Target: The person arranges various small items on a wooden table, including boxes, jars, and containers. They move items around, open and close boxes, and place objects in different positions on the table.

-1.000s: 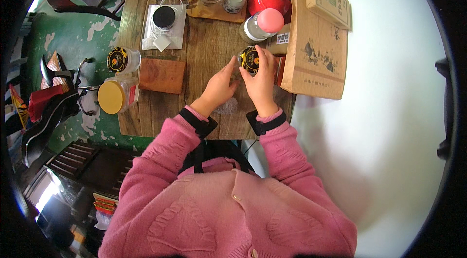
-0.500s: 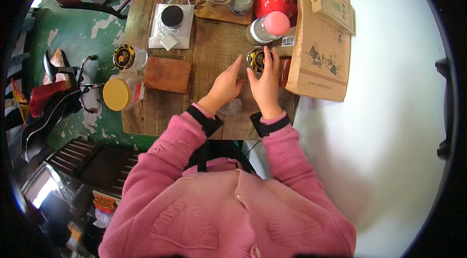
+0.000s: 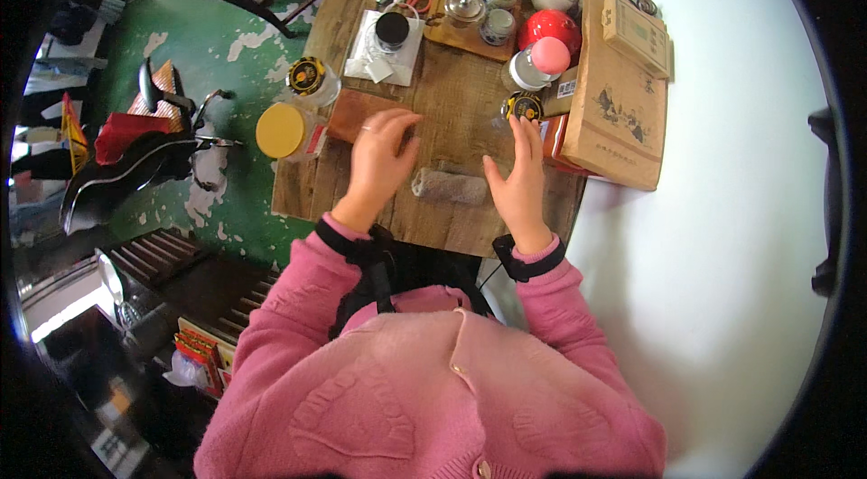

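Note:
My left hand [image 3: 383, 158] reaches over the near right side of a reddish-brown wooden block or box [image 3: 348, 113], partly covering it. Its fingers are loosely curved, the thumb apart, and nothing shows in them; whether they touch the box I cannot tell. My right hand [image 3: 520, 183] is open, its fingers stretched towards a clear jar with a black and yellow lid [image 3: 522, 106]. The fingertips overlap the lid's near edge. Between my hands a rolled grey cloth [image 3: 450, 186] lies on the wooden table [image 3: 442, 127].
At the left edge stand a yellow-lidded jar [image 3: 281, 130] and another black-lidded jar [image 3: 307, 76]. Farther back are a black round device [image 3: 392, 29] on white packaging and a tray [image 3: 440, 34] of cups. On the right are a pink-lidded jar [image 3: 549, 55], red pot [image 3: 553, 26] and paper bag [image 3: 616, 104].
My left hand has moved left, from beside the right hand to the brown box. My right hand has drawn back from around the black-lidded jar. The whole view has shifted; the grey cloth now shows.

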`<state>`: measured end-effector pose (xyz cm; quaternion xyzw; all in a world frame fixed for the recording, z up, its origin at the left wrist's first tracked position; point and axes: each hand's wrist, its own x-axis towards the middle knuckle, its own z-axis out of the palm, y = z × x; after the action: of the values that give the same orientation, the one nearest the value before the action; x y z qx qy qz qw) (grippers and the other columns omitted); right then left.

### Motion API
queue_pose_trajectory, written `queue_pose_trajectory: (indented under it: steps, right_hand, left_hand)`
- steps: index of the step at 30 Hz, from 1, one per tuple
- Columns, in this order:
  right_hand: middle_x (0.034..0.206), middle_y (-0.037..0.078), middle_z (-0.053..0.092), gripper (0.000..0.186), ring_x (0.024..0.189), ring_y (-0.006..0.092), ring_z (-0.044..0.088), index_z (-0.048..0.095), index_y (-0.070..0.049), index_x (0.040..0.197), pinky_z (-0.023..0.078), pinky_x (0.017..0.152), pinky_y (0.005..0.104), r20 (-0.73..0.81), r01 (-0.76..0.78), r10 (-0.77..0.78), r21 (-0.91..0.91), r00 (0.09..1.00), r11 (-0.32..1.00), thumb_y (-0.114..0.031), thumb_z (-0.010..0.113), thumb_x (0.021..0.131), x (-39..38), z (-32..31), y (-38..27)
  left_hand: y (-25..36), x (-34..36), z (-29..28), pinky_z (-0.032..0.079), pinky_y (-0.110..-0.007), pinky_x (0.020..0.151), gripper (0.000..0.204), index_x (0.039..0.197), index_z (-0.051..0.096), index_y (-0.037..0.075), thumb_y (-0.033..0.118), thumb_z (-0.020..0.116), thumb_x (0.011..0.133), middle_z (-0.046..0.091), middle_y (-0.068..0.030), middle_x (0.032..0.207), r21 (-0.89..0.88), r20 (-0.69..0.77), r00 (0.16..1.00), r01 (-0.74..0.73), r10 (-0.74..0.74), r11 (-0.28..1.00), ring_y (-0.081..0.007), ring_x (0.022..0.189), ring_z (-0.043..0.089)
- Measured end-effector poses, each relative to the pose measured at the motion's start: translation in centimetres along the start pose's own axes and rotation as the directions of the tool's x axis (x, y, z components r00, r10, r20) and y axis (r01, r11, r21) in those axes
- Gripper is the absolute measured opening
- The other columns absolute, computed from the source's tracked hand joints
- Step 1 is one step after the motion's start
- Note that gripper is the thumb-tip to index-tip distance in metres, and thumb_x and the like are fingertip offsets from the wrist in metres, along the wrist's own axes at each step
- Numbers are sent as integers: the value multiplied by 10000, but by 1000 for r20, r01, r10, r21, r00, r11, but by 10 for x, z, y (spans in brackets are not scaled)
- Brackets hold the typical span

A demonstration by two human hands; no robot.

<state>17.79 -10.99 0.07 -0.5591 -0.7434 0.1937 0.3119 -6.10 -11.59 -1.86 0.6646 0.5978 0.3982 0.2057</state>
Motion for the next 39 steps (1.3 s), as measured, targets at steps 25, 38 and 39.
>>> queue_pose_trajectory:
  steps: [25, 38, 39]
  right_hand:
    - [1381, 196, 506, 549, 1339, 397, 458, 524, -47, 1351, 405, 1101, 444, -156, -76, 58, -110, 986, 991, -70, 720, 839, 5, 10, -94]
    - [1341, 204, 519, 495, 1263, 404, 501, 550, -17, 1291, 435, 1057, 444, -161, -151, 139, -60, 977, 987, -66, 725, 831, 11, 13, -68]
    - [1343, 205, 519, 493, 1261, 404, 503, 552, -15, 1287, 435, 1057, 444, -163, -150, 140, -51, 977, 987, -63, 726, 828, 14, 12, -64]
  left_hand:
    - [-90, -28, -209, 504, -442, 967, 812, 1335, 592, 84, 332, 862, 610, 549, -194, 1270, 513, 69, 940, 255, -335, 820, -378, 1134, 579]
    - [-13, 27, -189, 517, -407, 953, 811, 1337, 600, 54, 271, 876, 605, 567, -173, 1237, 205, 262, 965, -27, -28, 978, -346, 1115, 603]
    - [-7, 37, -176, 517, -408, 953, 812, 1337, 599, 56, 272, 879, 606, 565, -172, 1239, 188, 259, 966, -51, 1, 981, -347, 1115, 601]
